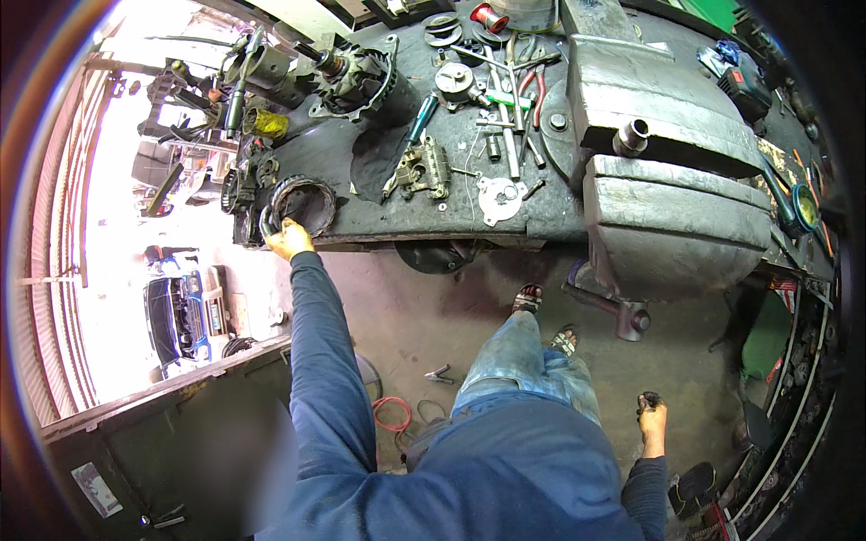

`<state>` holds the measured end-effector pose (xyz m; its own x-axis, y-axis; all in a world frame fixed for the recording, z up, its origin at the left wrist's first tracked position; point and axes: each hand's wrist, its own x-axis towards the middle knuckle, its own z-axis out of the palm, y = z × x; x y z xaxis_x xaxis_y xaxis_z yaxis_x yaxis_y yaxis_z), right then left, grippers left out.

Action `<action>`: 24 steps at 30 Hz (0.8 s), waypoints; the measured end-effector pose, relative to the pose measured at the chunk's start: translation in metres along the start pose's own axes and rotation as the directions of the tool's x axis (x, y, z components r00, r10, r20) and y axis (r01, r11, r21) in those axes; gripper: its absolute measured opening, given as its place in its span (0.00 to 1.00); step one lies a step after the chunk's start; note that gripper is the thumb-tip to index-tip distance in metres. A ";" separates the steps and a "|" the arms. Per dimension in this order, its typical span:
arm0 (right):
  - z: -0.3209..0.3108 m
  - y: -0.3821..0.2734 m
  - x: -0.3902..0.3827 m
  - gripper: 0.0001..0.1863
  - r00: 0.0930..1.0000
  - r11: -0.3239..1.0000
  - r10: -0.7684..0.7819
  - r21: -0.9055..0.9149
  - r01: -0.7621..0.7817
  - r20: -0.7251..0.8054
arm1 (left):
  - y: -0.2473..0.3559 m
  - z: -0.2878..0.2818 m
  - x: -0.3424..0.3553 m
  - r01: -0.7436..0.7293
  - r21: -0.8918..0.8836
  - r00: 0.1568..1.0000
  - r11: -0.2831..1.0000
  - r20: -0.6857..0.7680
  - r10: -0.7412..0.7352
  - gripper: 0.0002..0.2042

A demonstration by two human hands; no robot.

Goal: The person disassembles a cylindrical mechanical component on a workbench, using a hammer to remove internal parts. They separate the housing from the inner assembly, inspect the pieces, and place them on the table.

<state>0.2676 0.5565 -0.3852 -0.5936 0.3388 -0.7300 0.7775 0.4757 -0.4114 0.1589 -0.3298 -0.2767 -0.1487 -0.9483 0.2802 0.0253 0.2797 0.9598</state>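
Note:
At the bench's front left edge, my left hand [289, 239] has its fingers closed on the near rim of a dark stator ring [327, 200]. The ring rests on the bench top, its open middle facing up. Down by my right side, away from the bench, hangs my right hand [651, 420]. Its blackened fingers are curled in, and whether they hold anything is hard to make out. Right of the ring lie a metal housing piece [424, 169] and a flat pale metal plate with holes [502, 199].
A large vise [667, 198] takes up the bench's right part. A toothed motor housing [365, 81], a teal-handled screwdriver [422, 119], red-handled pliers [539, 95] and a wire spool [489, 17] sit farther back. On the floor lie a red cable [392, 415] and a clamp [439, 373].

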 end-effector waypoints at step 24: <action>0.039 -0.022 0.023 0.12 0.991 0.988 -0.121 -0.088 0.126 0.063 | 0.027 0.005 0.052 -0.755 0.503 0.640 0.422 0.706 0.303 0.32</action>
<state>0.2451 0.5220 -0.4143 -0.6690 0.2268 -0.7079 0.6750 0.5842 -0.4507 0.1470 -0.3704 -0.2362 -0.7857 -0.4162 0.4576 -0.3739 0.9089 0.1847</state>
